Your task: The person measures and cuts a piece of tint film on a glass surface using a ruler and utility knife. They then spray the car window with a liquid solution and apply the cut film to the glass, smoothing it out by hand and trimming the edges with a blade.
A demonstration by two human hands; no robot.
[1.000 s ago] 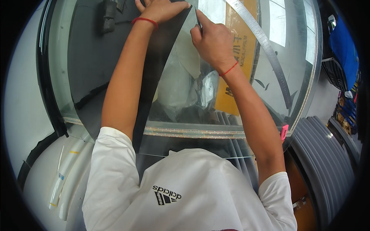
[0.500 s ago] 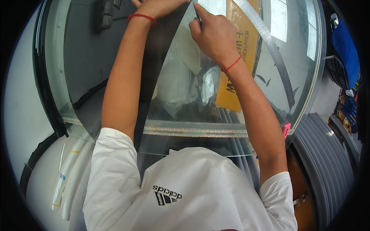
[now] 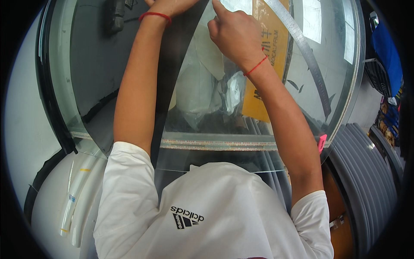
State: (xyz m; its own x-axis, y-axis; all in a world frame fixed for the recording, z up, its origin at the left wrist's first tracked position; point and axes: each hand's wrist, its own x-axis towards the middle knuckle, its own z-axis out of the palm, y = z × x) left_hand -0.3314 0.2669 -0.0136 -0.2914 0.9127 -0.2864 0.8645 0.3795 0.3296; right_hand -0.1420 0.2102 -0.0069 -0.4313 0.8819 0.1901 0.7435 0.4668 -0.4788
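Note:
My left hand (image 3: 174, 6) is at the top edge over a dark sheet of film (image 3: 169, 77) lying on a glass tabletop (image 3: 207, 139). Its fingers are mostly cut off by the frame, but the parts that show are spread apart. Close to the film's slanting edge, my right hand (image 3: 237, 36) has its forefinger stretched forward and the other fingers curled in. What it grips is hidden now; half a second ago a thin dark tool showed between thumb and forefinger. A curved-looking steel ruler (image 3: 307, 49) lies on the glass, right of this hand.
A pink-handled small tool (image 3: 322, 142) is at the right front corner. Through the glass show an orange-yellow carton (image 3: 255, 103) and clear plastic bags (image 3: 194, 95). Grey ridged panels (image 3: 360, 172) stand at the right, clear-wrapped rolls (image 3: 79, 194) at the lower left.
Both hands have shifted slightly up and left in the picture. The thin dark tool at my right thumb and forefinger has gone out of sight.

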